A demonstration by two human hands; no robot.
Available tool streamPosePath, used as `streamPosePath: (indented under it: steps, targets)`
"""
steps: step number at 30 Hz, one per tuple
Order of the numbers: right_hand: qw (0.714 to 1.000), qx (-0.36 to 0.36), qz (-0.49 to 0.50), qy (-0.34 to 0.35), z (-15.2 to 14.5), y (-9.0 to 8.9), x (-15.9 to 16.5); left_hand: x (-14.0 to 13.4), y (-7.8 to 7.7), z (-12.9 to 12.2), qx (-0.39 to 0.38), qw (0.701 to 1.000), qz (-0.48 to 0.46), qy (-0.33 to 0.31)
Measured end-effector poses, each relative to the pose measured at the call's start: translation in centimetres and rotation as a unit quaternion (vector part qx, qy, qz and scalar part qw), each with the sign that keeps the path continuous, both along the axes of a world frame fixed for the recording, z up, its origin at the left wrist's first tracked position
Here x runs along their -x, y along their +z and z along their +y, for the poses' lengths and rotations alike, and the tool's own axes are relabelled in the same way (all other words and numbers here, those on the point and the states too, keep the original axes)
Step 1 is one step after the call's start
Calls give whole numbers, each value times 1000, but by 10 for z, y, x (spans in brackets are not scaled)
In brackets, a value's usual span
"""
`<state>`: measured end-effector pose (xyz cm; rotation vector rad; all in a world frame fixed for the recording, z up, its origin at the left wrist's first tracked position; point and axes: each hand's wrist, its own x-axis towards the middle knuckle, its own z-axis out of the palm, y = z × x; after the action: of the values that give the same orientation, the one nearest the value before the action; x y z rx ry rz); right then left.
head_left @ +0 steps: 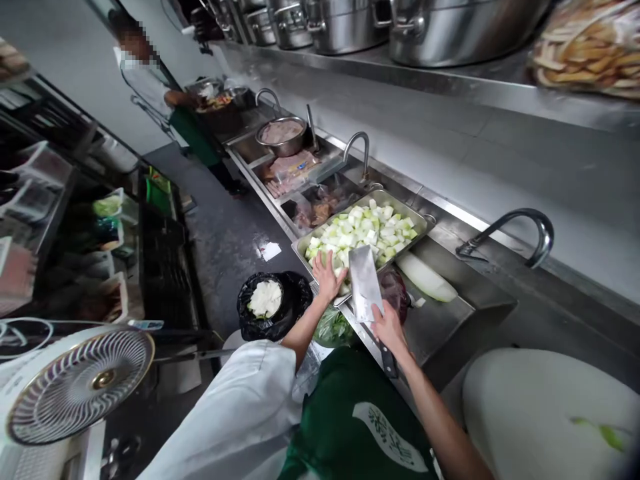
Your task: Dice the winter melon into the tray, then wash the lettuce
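My right hand (389, 328) is closed around a cleaver (365, 277); its broad blade points away from me over the near edge of a metal tray (424, 225). Heaped in that tray are pale green-white chunks of gourd or melon (373, 230). At the tray's near left corner is my left hand (327, 277), fingers spread beside the chunks. Whether its fingertips touch them I cannot tell. A long peeled piece of gourd (426, 277) lies in the sink right of the tray. Something dark purple in a bag (394, 293) sits partly behind the blade.
A black-lined bin (293, 297) with white scraps stands at the left below the sink. Faucets (543, 240) rise along the wall. A round white board (550, 413) is at right, a fan (83, 387) at left. Another person (165, 100) works at the far end.
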<state>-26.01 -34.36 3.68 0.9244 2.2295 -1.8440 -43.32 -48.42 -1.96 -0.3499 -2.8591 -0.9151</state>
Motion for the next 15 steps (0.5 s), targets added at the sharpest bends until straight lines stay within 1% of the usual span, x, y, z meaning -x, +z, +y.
streamPosePath:
  steps: [2,4,7,10,12,13,14,15]
  targets:
    - [999,8,-10,-40,12,-3,-23,11,-1,5,37,999,-36,18]
    - [996,4,-12,-87,25,-5,-52,21,1,12,54,996,-69,12]
    - [987,-38,-27,-156,43,-7,-102,33,7,18,55,993,-109,-4]
    - [963,-81,-74,-246,54,-6,-159,34,15,12,63,989,-133,-17]
    - [935,-100,-114,-321,56,-3,-201,26,18,3,67,993,-100,-9]
    - [917,-103,-133,-363,54,-1,-223,20,19,-1,57,996,-62,-3]
    - [897,-98,-145,-405,51,2,-246,12,18,-3,29,1000,-9,-7]
    - [876,-91,-148,-450,47,4,-269,2,17,-1,-15,998,40,-45]
